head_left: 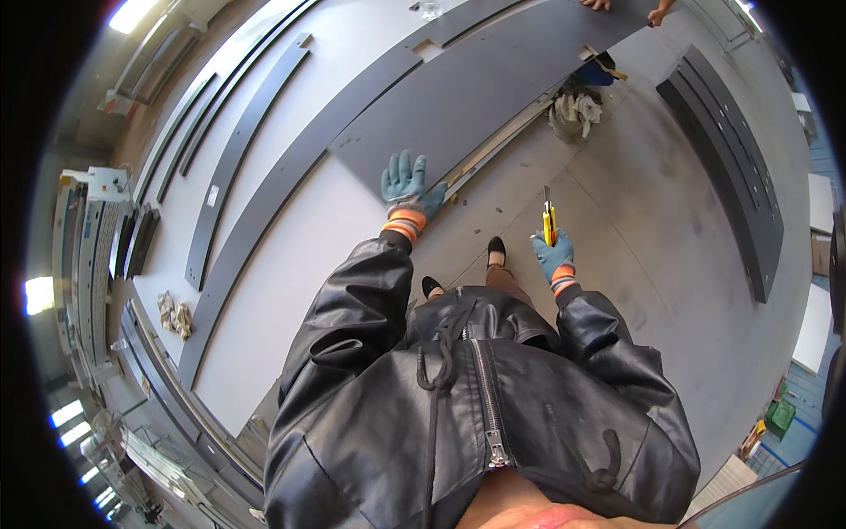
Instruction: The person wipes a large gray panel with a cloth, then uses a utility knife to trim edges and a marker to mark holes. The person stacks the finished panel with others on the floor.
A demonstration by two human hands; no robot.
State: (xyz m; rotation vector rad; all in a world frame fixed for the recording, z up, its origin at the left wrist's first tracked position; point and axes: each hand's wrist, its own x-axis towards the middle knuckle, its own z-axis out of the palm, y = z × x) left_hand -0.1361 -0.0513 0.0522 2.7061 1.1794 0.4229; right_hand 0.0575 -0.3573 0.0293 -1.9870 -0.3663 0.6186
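My left hand (406,187), in a blue-grey work glove with an orange and grey cuff, lies with fingers spread on the near corner of a wide dark grey panel (476,101). That panel rests on a large pale worktable (291,256). Out to the right, above the floor, my right hand (553,254), gloved the same way, is closed around a yellow utility knife (549,220). The knife's metal blade points away from me and touches nothing. At the far end of the panel are another person's bare hands (654,16).
Long dark grey boards (251,225) and thinner strips lie across the table's left part. A crumpled pair of gloves (174,315) sits near its left edge. Beneath the table's far edge stands a bag of white scraps (575,115). Stacked dark panels (727,159) stand at the right.
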